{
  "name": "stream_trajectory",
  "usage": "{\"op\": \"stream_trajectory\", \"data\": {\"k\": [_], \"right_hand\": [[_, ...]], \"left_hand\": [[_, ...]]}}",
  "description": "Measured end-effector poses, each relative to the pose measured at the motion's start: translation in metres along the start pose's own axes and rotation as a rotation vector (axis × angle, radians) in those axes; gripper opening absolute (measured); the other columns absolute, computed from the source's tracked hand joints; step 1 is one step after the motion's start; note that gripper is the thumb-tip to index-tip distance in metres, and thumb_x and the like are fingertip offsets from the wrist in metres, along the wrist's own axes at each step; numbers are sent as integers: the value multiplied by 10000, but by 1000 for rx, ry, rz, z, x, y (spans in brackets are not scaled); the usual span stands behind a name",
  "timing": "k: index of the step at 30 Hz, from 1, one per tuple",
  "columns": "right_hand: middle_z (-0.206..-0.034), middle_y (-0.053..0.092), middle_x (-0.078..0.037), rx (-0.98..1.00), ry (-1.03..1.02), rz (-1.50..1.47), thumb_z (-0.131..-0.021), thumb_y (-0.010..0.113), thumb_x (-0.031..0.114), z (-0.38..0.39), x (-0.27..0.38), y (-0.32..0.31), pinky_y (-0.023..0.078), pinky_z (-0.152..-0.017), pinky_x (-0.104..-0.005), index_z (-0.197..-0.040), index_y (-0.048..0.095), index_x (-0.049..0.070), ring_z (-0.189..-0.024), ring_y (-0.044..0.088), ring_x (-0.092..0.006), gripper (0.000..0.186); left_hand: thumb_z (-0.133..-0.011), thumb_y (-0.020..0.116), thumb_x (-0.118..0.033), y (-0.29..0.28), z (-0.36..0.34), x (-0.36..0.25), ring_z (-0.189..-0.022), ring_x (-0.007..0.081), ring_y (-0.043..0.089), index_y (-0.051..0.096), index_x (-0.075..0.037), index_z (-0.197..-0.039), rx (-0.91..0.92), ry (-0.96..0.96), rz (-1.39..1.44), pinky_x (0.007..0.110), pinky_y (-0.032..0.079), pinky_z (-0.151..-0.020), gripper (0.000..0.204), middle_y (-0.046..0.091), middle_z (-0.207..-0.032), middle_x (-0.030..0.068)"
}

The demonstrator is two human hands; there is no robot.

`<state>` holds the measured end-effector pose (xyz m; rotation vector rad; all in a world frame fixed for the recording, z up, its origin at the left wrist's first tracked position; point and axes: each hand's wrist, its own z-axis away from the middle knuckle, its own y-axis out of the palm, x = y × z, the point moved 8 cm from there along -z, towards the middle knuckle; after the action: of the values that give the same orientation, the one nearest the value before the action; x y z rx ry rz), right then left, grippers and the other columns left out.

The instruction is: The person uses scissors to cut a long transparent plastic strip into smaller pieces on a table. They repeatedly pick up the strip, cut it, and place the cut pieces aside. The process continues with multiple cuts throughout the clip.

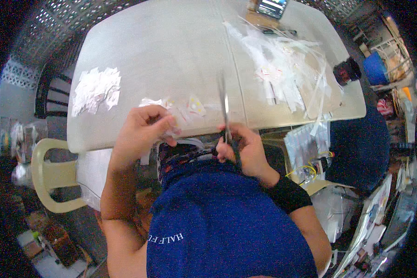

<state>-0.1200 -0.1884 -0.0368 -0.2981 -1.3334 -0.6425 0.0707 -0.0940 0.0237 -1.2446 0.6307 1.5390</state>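
My right hand (248, 146) is closed round the dark handles of a pair of scissors (225, 105). The blades point away from me over the near table edge, blurred by motion. To its left, my left hand (143, 127) pinches a small, clear plastic piece (180, 119), also blurred. Just beyond the fingers, a few small printed pieces (197, 107) with yellow and red marks lie on the white table (171, 51). The two hands are apart, and the scissors do not touch the plastic piece.
A pile of small white pieces (97, 90) lies on the table's left side. Clear strips and scraps (287, 69) spread over the right half, near a pen (280, 32) and a phone (271, 7). A dark cup-like object (347, 71) sits at the right edge. A cream chair (55, 173) stands left.
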Motion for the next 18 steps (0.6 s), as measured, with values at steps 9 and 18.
{"op": "stream_trajectory", "data": {"k": [9, 18], "right_hand": [[-798, 587, 18, 317, -169, 313, -756, 821, 290, 3, -5, 63, 432, -641, -221, -1179, 616, 55, -711, 510, -55, 525], [-767, 561, 41, 329, -136, 248, -756, 823, 273, -6, -3, 80, 418, -621, -216, -1162, 617, 40, -692, 489, -41, 512]], "left_hand": [[-885, 625, -145, -34, 16, 5, -552, 109, 592, 653, 40, -863, -159, -46, -34, 252, 493, -477, 189, 600, -696, 38], [-873, 653, -150, -39, 23, 12, -548, 102, 600, 644, 39, -842, -199, -33, 33, 240, 480, -471, 191, 629, -721, 53]]}}
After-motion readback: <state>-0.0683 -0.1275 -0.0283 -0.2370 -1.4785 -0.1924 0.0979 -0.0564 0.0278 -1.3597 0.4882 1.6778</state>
